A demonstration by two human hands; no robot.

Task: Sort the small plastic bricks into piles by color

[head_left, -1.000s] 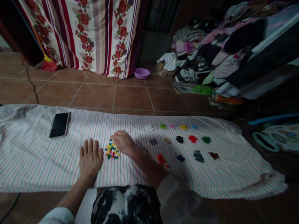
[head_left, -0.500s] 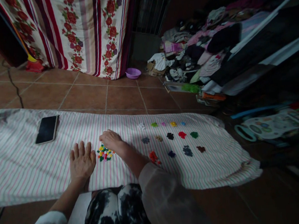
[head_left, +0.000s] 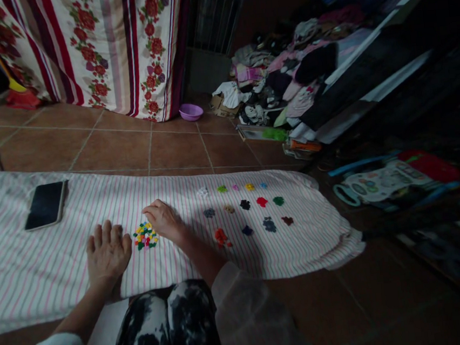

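Observation:
A mixed pile of small coloured pieces (head_left: 145, 236), in yellow, green, white, red and other colours, lies on the striped cloth between my hands. My left hand (head_left: 106, 254) rests flat on the cloth just left of it, fingers stretched out. At the pile's upper right edge is my right hand (head_left: 164, 220), its fingertips pinched together. Whatever they hold is too small or hidden to make out. To the right, several single-colour heaps stand in three rows, among them a white heap (head_left: 202, 192), a black heap (head_left: 245, 204), an orange-red heap (head_left: 220, 237) and a brown heap (head_left: 287, 220).
A phone (head_left: 46, 205) lies on the striped cloth (head_left: 15, 269) at the left. Beyond the cloth's far edge are a tiled floor, a purple basin (head_left: 190, 111) and a flowered curtain (head_left: 116, 53). A heap of clothes (head_left: 281, 75) fills the back right.
The view has swung right, so everything appears further left. My right hand has drawn slightly rightward from the mixed pile, still pinched. My left hand stays flat beside it.

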